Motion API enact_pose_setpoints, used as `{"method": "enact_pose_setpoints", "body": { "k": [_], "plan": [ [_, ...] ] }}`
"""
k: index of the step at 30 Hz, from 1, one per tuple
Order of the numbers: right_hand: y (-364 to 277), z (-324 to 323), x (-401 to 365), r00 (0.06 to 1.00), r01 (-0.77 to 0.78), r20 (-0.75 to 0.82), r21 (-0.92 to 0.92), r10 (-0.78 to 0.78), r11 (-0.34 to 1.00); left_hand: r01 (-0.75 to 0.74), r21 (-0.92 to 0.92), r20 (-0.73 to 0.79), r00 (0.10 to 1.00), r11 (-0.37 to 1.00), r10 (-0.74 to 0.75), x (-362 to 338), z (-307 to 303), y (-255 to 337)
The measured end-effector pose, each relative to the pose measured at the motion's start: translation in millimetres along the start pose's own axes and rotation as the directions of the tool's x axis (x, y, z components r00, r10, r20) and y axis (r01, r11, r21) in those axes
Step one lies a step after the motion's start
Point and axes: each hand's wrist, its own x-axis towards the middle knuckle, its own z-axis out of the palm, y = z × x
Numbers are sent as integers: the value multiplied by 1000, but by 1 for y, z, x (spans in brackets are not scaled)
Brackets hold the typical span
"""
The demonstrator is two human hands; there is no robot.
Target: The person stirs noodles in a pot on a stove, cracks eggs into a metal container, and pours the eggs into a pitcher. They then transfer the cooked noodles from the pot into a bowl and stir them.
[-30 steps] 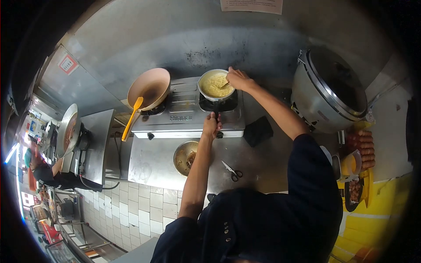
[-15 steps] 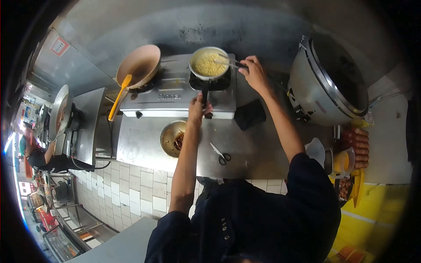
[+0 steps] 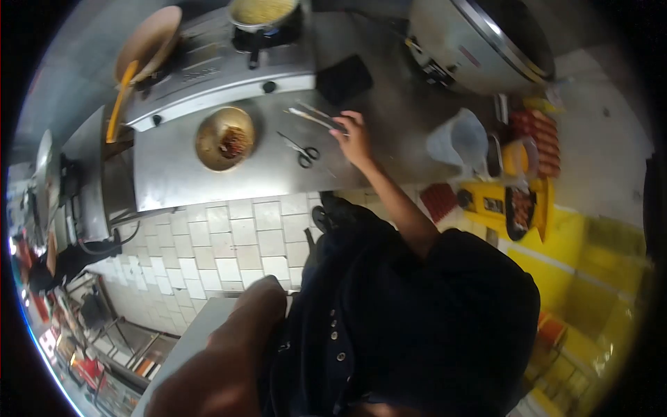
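Observation:
Over the steel counter, my right hand point(image 3: 353, 139) is closed on a pair of metal tongs point(image 3: 313, 117), whose tips point left. Just left of them lie black-handled scissors point(image 3: 300, 150). A metal bowl point(image 3: 207, 147) with dark reddish-brown food point(image 3: 235, 142) in it sits further left. On the stove point(image 3: 208, 76) stands a pot point(image 3: 258, 26) of yellow noodles point(image 3: 260, 10), its black handle free of any hand. My left arm hangs low at the bottom of the view, and my left hand is hidden beyond it.
A pan point(image 3: 149, 42) with an orange spatula point(image 3: 121, 104) is at the stove's left. A black cloth point(image 3: 345, 78) lies right of the stove. A large cooker point(image 3: 472, 45), a plastic jug point(image 3: 458, 139) and egg trays point(image 3: 536, 142) stand at right. Another person point(image 3: 62, 267) is at far left.
My left hand has let go of the pot handle and dropped out of sight. My right hand has drawn the tongs from the pot down over the counter. The view has tilted downward.

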Motion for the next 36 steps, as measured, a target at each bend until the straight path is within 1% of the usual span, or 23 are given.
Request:
{"method": "enact_pose_setpoints", "body": {
  "k": [2,3,4,5,7,10,11,13,14,16,17,18,19,20,21,23,25,26,27,28,30,31,36],
  "plan": [
    [5,5,-25,999,-45,12,-55,46,997,-101,110,-34,994,989,106,-7,19,-8],
    [4,2,-33,976,-185,109,-37,188,982,-143,162,-47,987,976,152,-11,30,-9],
    [5,-1,-39,928,-321,196,-17,318,947,-44,201,44,998,979,36,0,27,15],
    [9,-6,-41,955,-230,156,-141,251,963,36,241,152,986,970,-74,20,13,47],
    [15,-14,-50,989,-62,100,-377,107,924,56,212,160,983,976,-91,14,4,60],
    [8,-50,-58,998,-62,-45,-318,50,946,249,77,161,952,965,-259,-32,16,27],
    [-2,-75,-60,992,-53,-125,-168,32,984,363,51,185,912,931,-366,-54,22,11],
    [-3,-137,-77,971,12,-237,-68,-28,998,636,15,264,742,772,-616,-111,46,-24],
    [6,-174,-87,955,58,-289,-25,-62,998,768,25,317,601,640,-733,-144,60,-42],
    [36,-264,-111,814,105,-556,-147,-170,984,940,83,415,269,331,-869,-218,97,-72],
    [77,-305,-124,729,90,-671,-106,-138,990,974,124,437,119,191,-891,-257,119,-86],
    [95,-360,-138,682,-18,-725,-139,-89,990,984,164,445,-16,64,-895,-298,142,-98],
    [108,-410,-142,595,-174,-798,-19,90,985,978,206,424,-123,-37,-897,-339,166,-108],
    [151,-461,-149,570,-304,-819,-135,66,943,958,253,361,-222,-134,-906,-382,189,-117],
    [194,-502,-156,561,-300,-813,-23,157,954,929,297,258,-302,-222,-918,-424,208,-126],
    [260,-572,-162,672,-397,-734,-243,99,885,851,350,46,-433,-391,-900,-504,240,-152],
    [281,-614,-160,728,-510,-641,-268,244,817,866,1,-361,-466,-500,-808,-574,261,-166],
    [292,-633,-152,750,-549,-586,-295,306,782,861,-39,-446,-469,-507,-762,-588,272,-177],
    [318,-641,-147,826,-517,-486,-449,286,729,860,-83,-525,-468,-504,-711,-600,281,-190],
    [323,-653,-139,845,-517,-434,-508,314,689,858,-129,-599,-467,-498,-650,-613,286,-202],
    [321,-659,-129,864,-501,-318,-616,390,607,877,-81,-634,-412,-474,-654,-650,271,-218],
    [318,-661,-123,856,-517,-354,-615,377,596,885,-59,-628,-393,-463,-671,-666,259,-225],
    [340,-670,-115,898,-439,-327,-613,294,657,967,-17,-578,-216,-252,-787,-688,234,-244]
  ]
}}
